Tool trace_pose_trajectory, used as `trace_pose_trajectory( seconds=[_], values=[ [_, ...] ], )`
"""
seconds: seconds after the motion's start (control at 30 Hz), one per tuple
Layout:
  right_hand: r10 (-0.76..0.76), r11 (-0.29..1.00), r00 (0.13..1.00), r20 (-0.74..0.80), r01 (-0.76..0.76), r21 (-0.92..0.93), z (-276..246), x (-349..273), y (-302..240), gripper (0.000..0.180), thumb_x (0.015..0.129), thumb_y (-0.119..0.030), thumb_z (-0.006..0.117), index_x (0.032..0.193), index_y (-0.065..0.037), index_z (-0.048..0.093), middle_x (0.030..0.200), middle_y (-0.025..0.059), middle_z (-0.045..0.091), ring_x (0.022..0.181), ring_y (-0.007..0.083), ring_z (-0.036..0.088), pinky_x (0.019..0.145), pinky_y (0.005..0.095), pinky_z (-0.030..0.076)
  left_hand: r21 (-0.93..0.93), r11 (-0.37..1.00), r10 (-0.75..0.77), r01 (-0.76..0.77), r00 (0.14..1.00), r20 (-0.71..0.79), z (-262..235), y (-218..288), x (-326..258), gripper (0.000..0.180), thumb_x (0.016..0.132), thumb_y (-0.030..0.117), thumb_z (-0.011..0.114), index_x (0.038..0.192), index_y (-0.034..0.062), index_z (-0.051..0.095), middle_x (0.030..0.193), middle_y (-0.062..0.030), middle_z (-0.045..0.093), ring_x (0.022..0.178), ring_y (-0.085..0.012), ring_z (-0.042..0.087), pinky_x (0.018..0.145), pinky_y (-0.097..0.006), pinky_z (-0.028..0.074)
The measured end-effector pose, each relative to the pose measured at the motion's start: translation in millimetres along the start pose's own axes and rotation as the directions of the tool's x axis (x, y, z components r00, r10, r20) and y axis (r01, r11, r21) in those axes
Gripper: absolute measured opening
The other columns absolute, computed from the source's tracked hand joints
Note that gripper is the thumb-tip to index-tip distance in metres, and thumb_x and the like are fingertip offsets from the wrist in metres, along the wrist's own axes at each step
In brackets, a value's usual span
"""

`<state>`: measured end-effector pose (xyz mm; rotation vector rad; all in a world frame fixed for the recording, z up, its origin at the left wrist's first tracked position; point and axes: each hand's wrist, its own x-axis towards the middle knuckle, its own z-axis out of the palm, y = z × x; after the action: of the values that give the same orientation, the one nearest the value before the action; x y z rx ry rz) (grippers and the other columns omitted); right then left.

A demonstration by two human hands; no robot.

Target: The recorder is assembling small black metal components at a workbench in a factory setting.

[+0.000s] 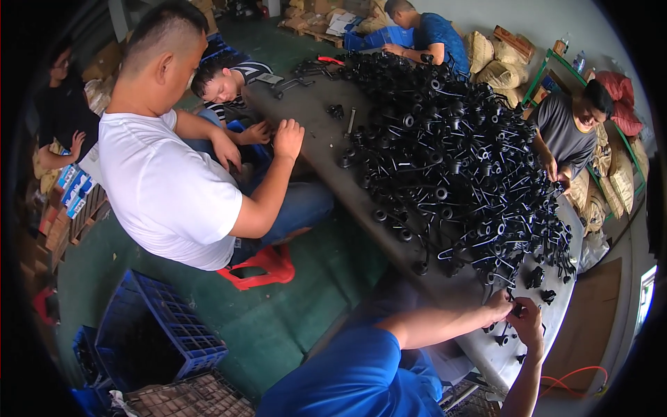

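2-handed, pinched a small black part (515,306) just above the near end of a grey table (313,118). Gripped it from the left with the left hand (497,306), thumb and fingers drawn narrow; met it from the right with the right hand (529,321), fingers bent in close. Could not tell its full shape behind the fingertips. Wore a blue shirt (340,379), with 2 bare forearms angled toward each other.

Had loose black pieces (501,340) lying just below the hands, and more to the right near the table's edge. Faced, just beyond, a large heap of black parts (445,153), tangled together, many with thin metallic rods and round rings, spread over much of the table.

Shared the table with 4 people: to the left, a person in a white T-shirt (163,187) on a red stool (264,267), beside a person in a striped top (253,69), leaning low; at the far end, a person in a patterned blue shirt (445,42); across to the right, a person in a dark grey shirt (573,132), hands close together. Had also, at lower left, a blue crate (191,326) on a green floor (333,257), and, behind the heap, tan sacks (500,74).
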<state>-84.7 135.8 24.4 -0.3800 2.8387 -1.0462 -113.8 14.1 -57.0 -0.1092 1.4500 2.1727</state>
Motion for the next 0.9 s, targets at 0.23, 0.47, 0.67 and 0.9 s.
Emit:
trace_pose_trajectory(
  seconds=[0.23, 0.47, 0.67, 0.9],
  values=[
    [-0.093, 0.984, 0.993, -0.078, 0.08, -0.161, 6.1, -6.1, 0.3, 0.043, 0.065, 0.001, 0.075, 0.105, -0.003, 0.06, 0.08, 0.0042, 0.062, 0.067, 0.0108, 0.056, 0.061, 0.0257, 0.049, -0.033, 0.999, 0.034, -0.035, 0.999, -0.014, 1.2, -4.5, -3.0, 0.019, 0.087, 0.021, 0.061, 0.083, 0.0036, 0.056, 0.062, -0.0022, 0.053, 0.047, -0.0101, 0.047, 0.042, -0.026, 0.037],
    [-0.037, 0.997, 0.992, -0.121, 0.028, -0.074, 8.0, -7.7, 17.7, 0.045, 0.068, 0.0, 0.07, 0.111, -0.001, 0.059, 0.078, 0.003, 0.059, 0.068, 0.0101, 0.053, 0.062, 0.0262, 0.046, 0.068, 0.995, 0.08, -0.075, 0.994, -0.077, 2.3, 1.5, -6.4, 0.027, 0.084, 0.026, 0.066, 0.074, 0.0038, 0.054, 0.063, -0.0034, 0.055, 0.051, -0.0106, 0.051, 0.043, -0.027, 0.04],
    [-0.056, 0.998, 0.974, -0.219, 0.047, -0.046, 16.3, -10.2, 23.2, 0.051, 0.071, 0.001, 0.069, 0.121, -0.001, 0.055, 0.086, 0.0062, 0.063, 0.072, 0.0122, 0.057, 0.064, 0.0262, 0.05, 0.224, 0.953, 0.252, -0.205, 0.947, -0.201, 14.3, -32.1, 20.7, 0.03, 0.083, 0.027, 0.067, 0.088, -0.0008, 0.057, 0.073, -0.0089, 0.061, 0.063, -0.0159, 0.058, 0.055, -0.032, 0.047],
    [0.137, 0.965, 0.952, -0.273, -0.067, 0.253, 37.4, -40.0, 60.3, 0.046, 0.081, 0.0, 0.062, 0.125, 0.0, 0.051, 0.078, 0.0002, 0.057, 0.068, 0.0062, 0.052, 0.058, 0.0204, 0.042, 0.224, 0.973, 0.076, -0.051, 0.991, -0.107, 10.7, -19.9, 15.8, 0.043, 0.08, 0.025, 0.069, 0.108, -0.0048, 0.056, 0.096, -0.0181, 0.063, 0.085, -0.0225, 0.061, 0.073, -0.035, 0.05]
  ],
)
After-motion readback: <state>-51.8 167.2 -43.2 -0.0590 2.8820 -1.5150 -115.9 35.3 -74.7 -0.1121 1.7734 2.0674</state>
